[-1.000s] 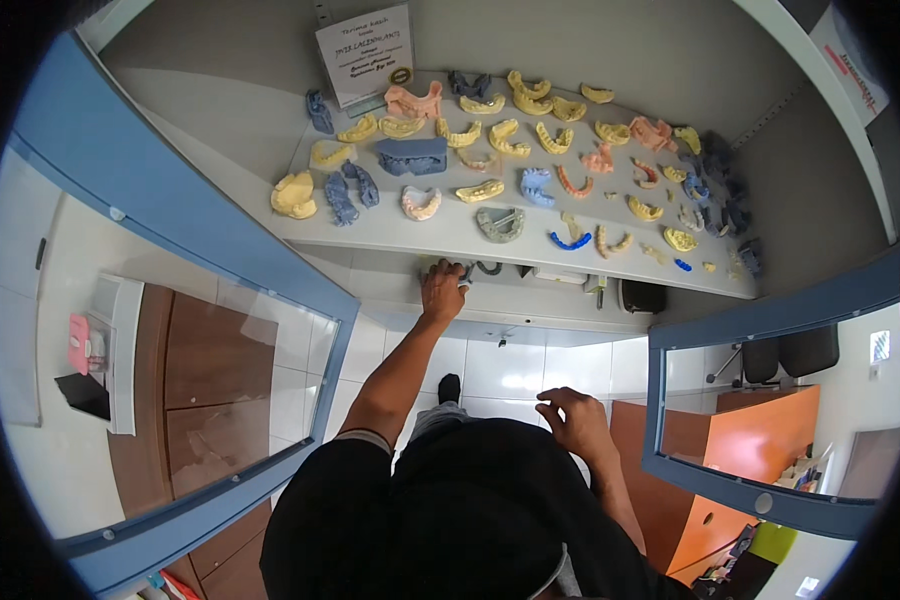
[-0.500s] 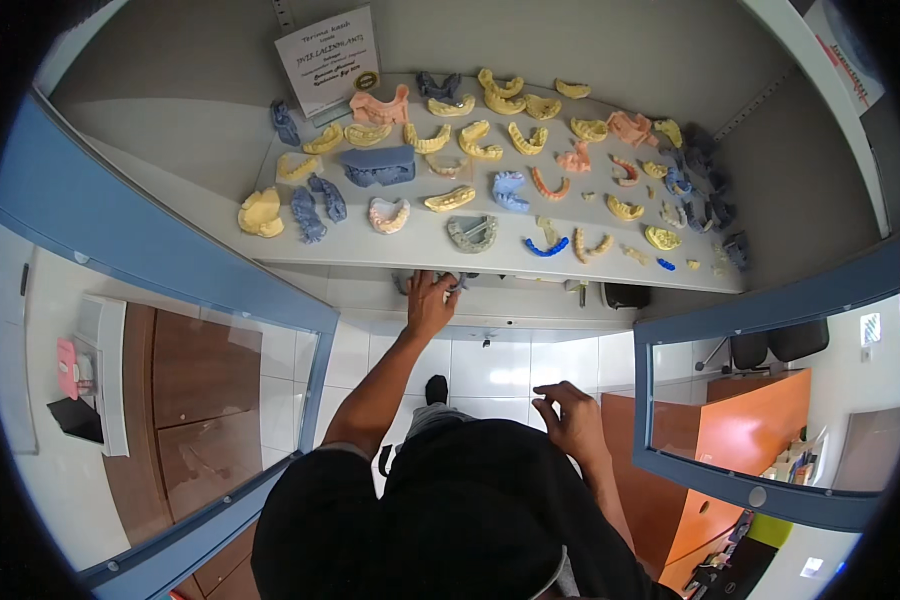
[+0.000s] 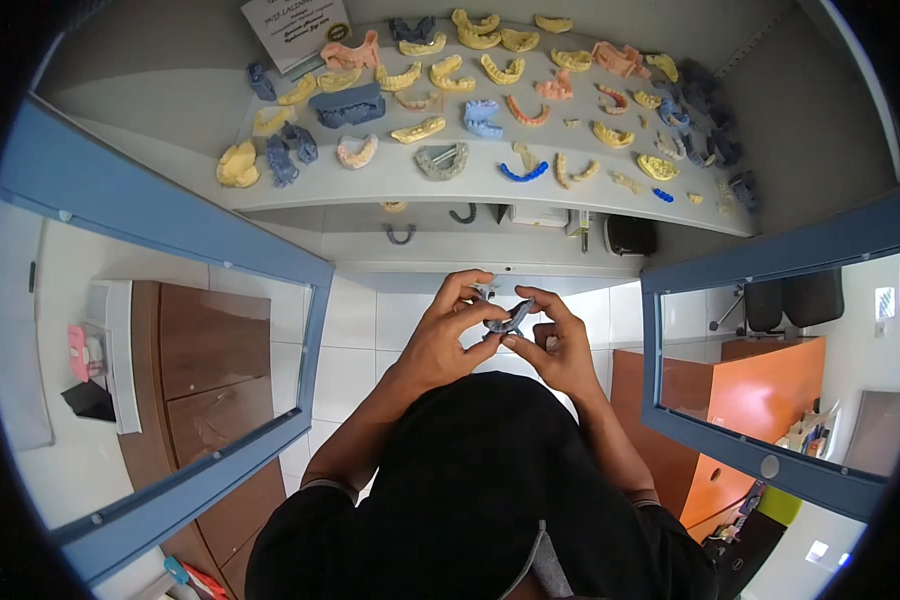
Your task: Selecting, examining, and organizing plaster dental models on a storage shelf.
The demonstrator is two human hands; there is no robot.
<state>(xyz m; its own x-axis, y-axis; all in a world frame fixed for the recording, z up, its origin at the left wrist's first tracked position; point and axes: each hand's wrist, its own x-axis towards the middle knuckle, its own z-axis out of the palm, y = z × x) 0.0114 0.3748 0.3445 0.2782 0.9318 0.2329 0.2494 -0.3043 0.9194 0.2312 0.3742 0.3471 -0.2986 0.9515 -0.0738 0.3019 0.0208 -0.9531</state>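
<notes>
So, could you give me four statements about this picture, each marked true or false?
1. The left hand and right hand both touch a grey-blue, U-shaped dental piece. True.
2. A bright-blue, curved dental strip lies on the lower grey shelf. False: it lies on the upper grey shelf.
3. The blue-framed glass cabinet doors are shut. False: both stand open.
4. A black, rounded case rests on the lower shelf. True.

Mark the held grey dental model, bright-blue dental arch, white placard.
Held grey dental model [image 3: 516, 319], head view: curved body.
Bright-blue dental arch [image 3: 524, 178], head view: lower bend.
White placard [image 3: 295, 34], head view: printed face.
</notes>
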